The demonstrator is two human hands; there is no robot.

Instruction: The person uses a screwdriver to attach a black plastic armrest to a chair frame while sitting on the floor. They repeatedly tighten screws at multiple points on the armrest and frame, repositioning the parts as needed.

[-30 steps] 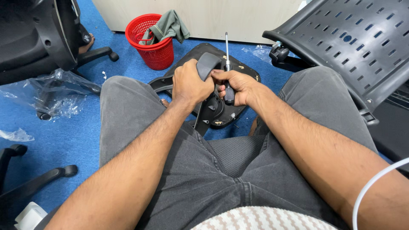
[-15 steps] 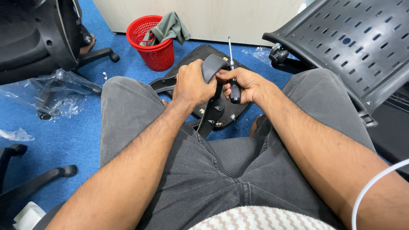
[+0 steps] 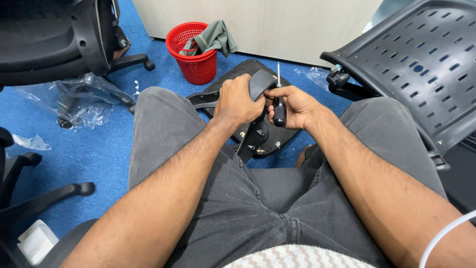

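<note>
At the frame's upper middle, the left hand [image 3: 237, 100] is clasping the black armrest [image 3: 260, 85] while the right hand [image 3: 296, 106] is gripping a screwdriver [image 3: 279, 105] beside it, which should probably be kept squarely aligned to avoid slipping.

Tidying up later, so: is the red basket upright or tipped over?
Upright. The red basket stands on the blue carpet with its open rim facing up, and a grey-green cloth hangs over that rim.

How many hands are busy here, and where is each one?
2. The left hand grips the dark chair armrest between the knees; the right hand beside it holds a screwdriver. No other hands show.
</note>
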